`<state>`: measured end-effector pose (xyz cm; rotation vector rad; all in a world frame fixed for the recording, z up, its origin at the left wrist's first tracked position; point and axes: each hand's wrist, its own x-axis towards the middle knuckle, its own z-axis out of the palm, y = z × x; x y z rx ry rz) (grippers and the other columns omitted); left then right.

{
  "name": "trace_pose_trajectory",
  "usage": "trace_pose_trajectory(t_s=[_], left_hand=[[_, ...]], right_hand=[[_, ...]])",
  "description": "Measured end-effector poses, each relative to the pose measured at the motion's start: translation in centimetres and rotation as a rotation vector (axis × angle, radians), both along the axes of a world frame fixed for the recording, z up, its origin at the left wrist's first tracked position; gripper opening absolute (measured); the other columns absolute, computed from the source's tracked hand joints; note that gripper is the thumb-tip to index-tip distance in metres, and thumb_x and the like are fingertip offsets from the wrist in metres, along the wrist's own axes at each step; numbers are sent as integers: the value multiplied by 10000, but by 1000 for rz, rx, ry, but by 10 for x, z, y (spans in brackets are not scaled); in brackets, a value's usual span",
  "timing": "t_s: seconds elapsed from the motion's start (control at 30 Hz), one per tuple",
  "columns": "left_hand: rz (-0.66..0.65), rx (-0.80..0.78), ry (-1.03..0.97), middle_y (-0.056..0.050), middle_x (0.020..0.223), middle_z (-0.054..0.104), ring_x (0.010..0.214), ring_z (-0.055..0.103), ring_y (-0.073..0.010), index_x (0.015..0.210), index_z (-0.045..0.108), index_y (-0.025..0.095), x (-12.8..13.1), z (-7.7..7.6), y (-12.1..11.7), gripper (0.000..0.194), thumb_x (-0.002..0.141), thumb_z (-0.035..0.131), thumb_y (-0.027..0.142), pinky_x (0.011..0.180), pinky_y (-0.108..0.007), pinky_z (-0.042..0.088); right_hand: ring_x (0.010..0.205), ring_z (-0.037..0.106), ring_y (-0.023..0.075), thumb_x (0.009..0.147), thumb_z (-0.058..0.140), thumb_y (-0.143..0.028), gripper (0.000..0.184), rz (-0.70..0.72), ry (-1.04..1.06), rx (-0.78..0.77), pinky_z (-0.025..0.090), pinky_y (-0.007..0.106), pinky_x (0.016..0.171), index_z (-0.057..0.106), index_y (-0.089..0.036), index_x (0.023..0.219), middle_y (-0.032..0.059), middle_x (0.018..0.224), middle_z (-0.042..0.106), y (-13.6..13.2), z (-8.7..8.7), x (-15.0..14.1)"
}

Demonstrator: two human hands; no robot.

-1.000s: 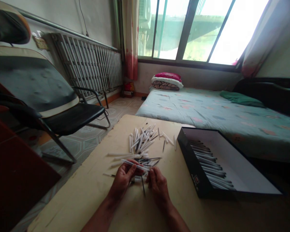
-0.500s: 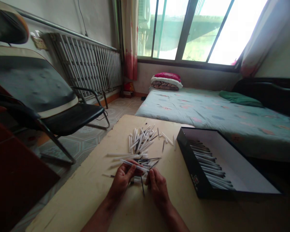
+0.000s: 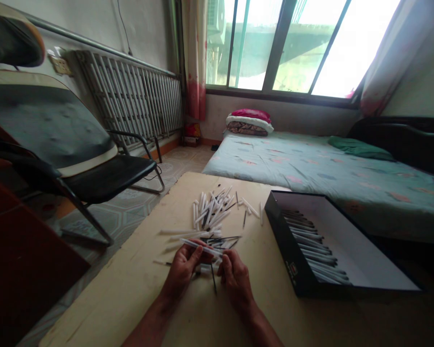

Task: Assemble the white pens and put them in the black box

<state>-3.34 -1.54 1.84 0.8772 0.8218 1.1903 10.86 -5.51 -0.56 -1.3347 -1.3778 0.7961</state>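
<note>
My left hand is closed around a whitish pen barrel, which slants down to the right. At the barrel's right end, my right hand has its fingers pinched together. Whether those fingertips hold the barrel itself or a small part at its end is hidden. Dark thin pen refills lie just behind the hands, and one dark refill shows between them. Beyond lies a heap of white pen barrels, with dark refills mixed in.
A black box with a white inside stands on the table at right, holding a row of pens. Behind the table is a bed. A folding chair stands on the left.
The right hand's fingers have shifted slightly at the barrel's end, and the dark tip beside them shows less. The left hand and the barrel have stayed in place.
</note>
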Motion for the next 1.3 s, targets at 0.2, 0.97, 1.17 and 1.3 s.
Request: trace_pose_trajectory(t_s=[0.2,0.97,1.17,1.3], left_hand=[[9,-2,14,-70,829,717,716,677,-195,817,591,148,-1,-1,2,227,693,695,308,667,-297,525],[314,-26,-42,-36,742,713,702,681,-204,812,584,139,-11,-3,10,326,635,724,374,643,-310,540],[313,-34,-45,-27,736,711,685,680,-197,813,578,143,-12,-3,10,329,628,731,368,638,-310,544],[303,-23,-36,-33,718,707,669,678,-196,813,579,134,-12,-4,11,325,639,724,367,628,-307,543]], right_hand=[[424,436,81,913,347,-416,304,24,32,6,353,171,454,471,-204,733,-45,531,498,0,-2,0],[861,565,151,780,509,-119,189,-59,-693,-9,363,231,748,637,-214,882,36,920,630,85,26,16],[868,553,179,709,583,-138,113,13,-781,-97,323,267,751,626,-206,789,31,843,637,107,19,13],[850,545,186,713,568,-130,89,35,-780,-98,330,276,736,611,-185,768,55,840,625,109,17,15]])
